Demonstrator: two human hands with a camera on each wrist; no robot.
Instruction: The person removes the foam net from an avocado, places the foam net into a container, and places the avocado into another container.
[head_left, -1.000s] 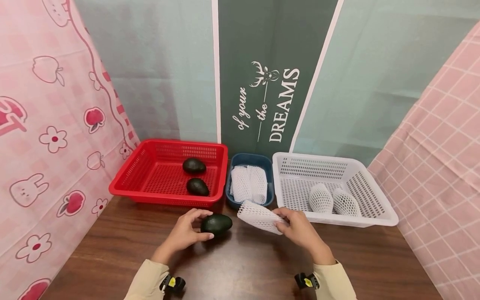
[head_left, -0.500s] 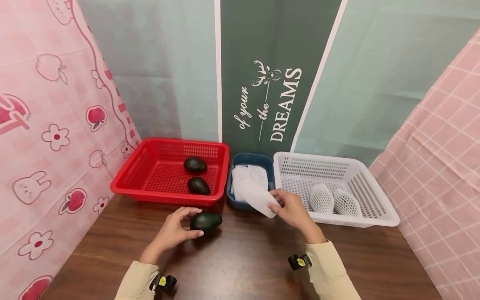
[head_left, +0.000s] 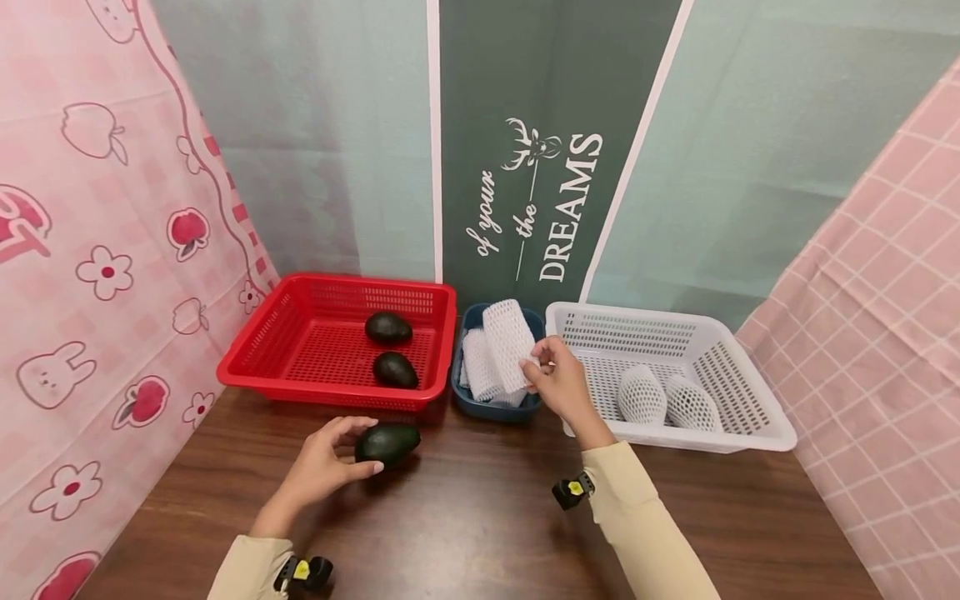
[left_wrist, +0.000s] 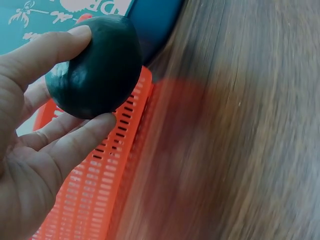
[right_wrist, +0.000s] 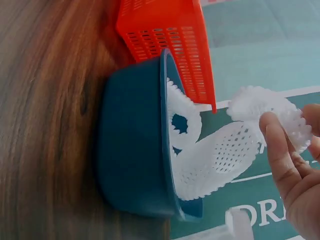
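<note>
My left hand grips a dark green avocado by its blunt end, just in front of the red basket. In the left wrist view, thumb and fingers wrap the sides of the avocado. My right hand pinches the lower edge of a white foam net sleeve over the blue bin. More flattened foam net sleeves lie in that bin. From the right wrist, the pinched sleeve shows above the rim, and another sleeve sticks up from the bin.
Two avocados lie at the right side of the red basket. To the right stands a white basket holding two net-wrapped fruits. All three containers stand in a row on the wooden table, before a green curtain.
My left hand has drawn the avocado leftward. My right hand has carried the foam net sleeve from over the table up and back over the blue bin, turning it more upright.
</note>
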